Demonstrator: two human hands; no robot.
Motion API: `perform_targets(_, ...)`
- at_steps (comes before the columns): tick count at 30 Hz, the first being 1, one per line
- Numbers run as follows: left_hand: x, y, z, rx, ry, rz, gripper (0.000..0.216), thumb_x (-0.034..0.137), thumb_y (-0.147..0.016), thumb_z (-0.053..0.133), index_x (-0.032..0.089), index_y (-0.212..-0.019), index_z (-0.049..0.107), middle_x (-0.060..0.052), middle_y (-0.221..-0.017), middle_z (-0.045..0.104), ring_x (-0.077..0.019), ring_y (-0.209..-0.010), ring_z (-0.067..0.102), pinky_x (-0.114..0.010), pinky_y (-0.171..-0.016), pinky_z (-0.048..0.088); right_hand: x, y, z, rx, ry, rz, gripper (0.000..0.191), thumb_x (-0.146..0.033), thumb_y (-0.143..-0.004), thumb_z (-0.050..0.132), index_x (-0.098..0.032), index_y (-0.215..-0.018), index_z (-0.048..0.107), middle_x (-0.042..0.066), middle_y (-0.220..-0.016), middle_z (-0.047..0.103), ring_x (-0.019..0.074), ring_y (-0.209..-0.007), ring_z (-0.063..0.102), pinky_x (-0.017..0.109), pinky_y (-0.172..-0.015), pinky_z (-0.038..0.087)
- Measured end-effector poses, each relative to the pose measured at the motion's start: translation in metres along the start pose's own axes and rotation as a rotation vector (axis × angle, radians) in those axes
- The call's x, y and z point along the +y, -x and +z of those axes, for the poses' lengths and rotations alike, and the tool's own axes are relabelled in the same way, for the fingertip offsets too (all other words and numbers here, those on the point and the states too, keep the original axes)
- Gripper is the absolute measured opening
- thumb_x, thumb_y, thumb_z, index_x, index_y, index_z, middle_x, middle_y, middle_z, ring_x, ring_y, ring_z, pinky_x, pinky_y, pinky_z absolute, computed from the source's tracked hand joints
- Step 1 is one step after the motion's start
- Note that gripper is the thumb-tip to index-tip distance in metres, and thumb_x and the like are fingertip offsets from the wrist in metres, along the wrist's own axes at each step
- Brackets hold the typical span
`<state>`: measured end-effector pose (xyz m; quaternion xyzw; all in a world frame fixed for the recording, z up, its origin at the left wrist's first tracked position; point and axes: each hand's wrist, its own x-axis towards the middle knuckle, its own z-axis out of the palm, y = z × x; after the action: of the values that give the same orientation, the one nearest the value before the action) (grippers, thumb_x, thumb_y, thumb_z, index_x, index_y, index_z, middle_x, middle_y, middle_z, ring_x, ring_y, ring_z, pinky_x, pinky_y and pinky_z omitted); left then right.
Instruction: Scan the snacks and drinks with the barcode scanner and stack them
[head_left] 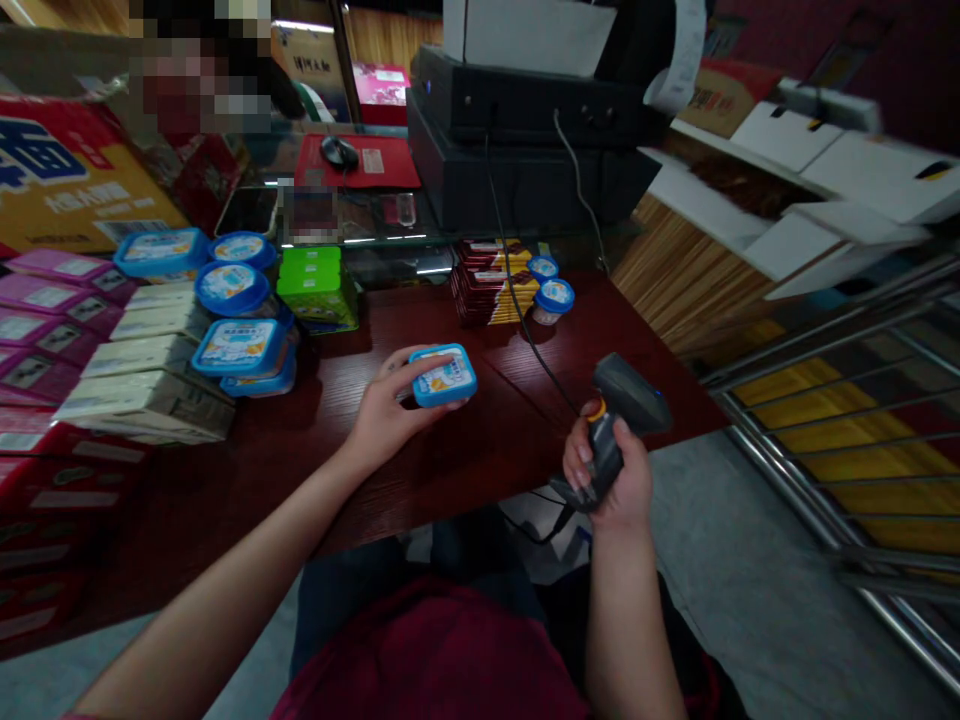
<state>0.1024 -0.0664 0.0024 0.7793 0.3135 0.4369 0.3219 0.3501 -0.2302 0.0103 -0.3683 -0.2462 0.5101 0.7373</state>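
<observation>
My left hand (390, 405) is closed around a small tub with a blue-rimmed lid (444, 376), over the middle of the dark red wooden table (360, 480). The lid's printed label faces up. In my right hand (619, 470) is a black barcode scanner (630, 392), gripped by its handle near the table's front edge. Its head points away to the right, and a cable hangs from the handle's bottom. To the left of my left hand stand more blue-lidded tubs, some rectangular (238, 345) and some round (232, 287).
Pink boxes (52, 325), pale boxes (150, 390) and red boxes (67, 480) are stacked at left. Green packs (315, 285), brown-and-yellow packets (491, 285) and two small round tubs (553, 298) stand farther back. Black machine (525, 150) sits behind; metal rack (847, 440) is at right.
</observation>
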Motion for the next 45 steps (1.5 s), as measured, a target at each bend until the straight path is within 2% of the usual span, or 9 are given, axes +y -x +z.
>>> perform_targets(6,0.03,-0.057,0.1,-0.046,0.006,0.354,0.054,0.034,-0.088,0.088,0.029,-0.139,0.07,-0.012,-0.148,0.062,-0.0269,-0.136,0.064,-0.047,-0.115,0.055,-0.014,0.008,-0.028,0.079,-0.026,-0.034,0.027,-0.048,-0.091,0.08,-0.024,-0.101,0.071,-0.007,-0.061,0.06,0.0084,-0.038,0.049,0.016,-0.035,0.047)
perform_targets(10,0.043,-0.088,0.164,-0.136,-0.101,0.348,0.056,0.033,-0.088,0.088,0.022,-0.139,0.069,-0.015,-0.149,0.061,-0.0301,-0.135,0.065,-0.048,-0.115,0.056,-0.021,0.013,-0.034,0.149,-0.026,-0.084,0.029,-0.048,-0.089,0.082,-0.024,-0.099,0.072,-0.007,-0.059,0.06,0.0078,-0.036,0.047,0.015,-0.033,0.045)
perform_targets(14,0.048,-0.099,0.199,-0.251,-0.346,0.257,0.057,0.033,-0.088,0.087,0.019,-0.14,0.069,-0.015,-0.15,0.063,-0.0336,-0.127,0.07,-0.047,-0.105,0.062,-0.025,0.016,-0.038,0.197,-0.026,-0.114,0.027,-0.048,-0.09,0.079,-0.023,-0.098,0.071,-0.007,-0.059,0.059,0.0075,-0.037,0.046,0.015,-0.033,0.043)
perform_targets(17,0.048,-0.098,0.205,-0.303,-0.51,0.242,0.058,0.034,-0.09,0.085,0.018,-0.143,0.067,-0.017,-0.155,0.061,-0.0364,-0.127,0.07,-0.05,-0.104,0.061,-0.024,0.014,-0.04,0.206,-0.035,-0.109,0.027,-0.047,-0.09,0.077,-0.022,-0.098,0.071,-0.007,-0.059,0.058,0.0067,-0.036,0.045,0.015,-0.034,0.042)
perform_targets(22,0.046,-0.09,0.195,-0.287,-0.612,0.382,0.063,0.032,-0.092,0.084,0.01,-0.147,0.063,-0.02,-0.161,0.057,-0.0367,-0.15,0.054,-0.053,-0.122,0.048,-0.021,0.005,-0.042,0.192,-0.053,-0.052,0.027,-0.046,-0.089,0.078,-0.022,-0.098,0.07,-0.008,-0.058,0.057,0.0067,-0.036,0.045,0.016,-0.035,0.041)
perform_targets(27,0.045,-0.081,0.183,-0.33,-0.668,0.551,0.032,0.015,-0.105,0.062,0.008,-0.135,0.072,-0.017,-0.139,0.075,-0.0273,-0.131,0.072,-0.04,-0.11,0.06,-0.018,-0.005,-0.041,0.179,-0.04,-0.038,0.027,-0.047,-0.089,0.076,-0.023,-0.097,0.067,-0.009,-0.058,0.056,0.0074,-0.036,0.043,0.017,-0.035,0.039)
perform_targets(30,0.046,-0.077,0.18,-0.327,-0.708,0.607,0.033,0.009,-0.106,0.056,0.006,-0.135,0.072,-0.016,-0.137,0.076,-0.0267,-0.13,0.073,-0.038,-0.107,0.063,-0.017,-0.008,-0.038,0.182,-0.03,-0.031,0.026,-0.046,-0.089,0.075,-0.023,-0.097,0.067,-0.009,-0.057,0.056,0.0071,-0.036,0.042,0.017,-0.035,0.038)
perform_targets(38,0.046,-0.095,0.175,-0.363,-0.728,0.403,0.036,0.006,-0.105,0.057,0.005,-0.137,0.071,-0.018,-0.141,0.073,-0.0258,-0.137,0.069,-0.037,-0.113,0.06,-0.017,-0.011,-0.033,0.199,-0.003,-0.049,0.027,-0.047,-0.089,0.075,-0.022,-0.098,0.069,-0.009,-0.058,0.055,0.0064,-0.036,0.043,0.016,-0.034,0.037)
perform_targets(45,0.04,-0.103,0.178,-0.354,-0.674,0.319,0.04,0.006,-0.106,0.053,0.014,-0.141,0.069,-0.015,-0.147,0.069,-0.0231,-0.142,0.065,-0.037,-0.114,0.06,-0.014,-0.013,-0.032,0.197,0.042,-0.042,0.027,-0.048,-0.089,0.074,-0.023,-0.098,0.068,-0.008,-0.059,0.054,0.0068,-0.037,0.043,0.017,-0.035,0.037)
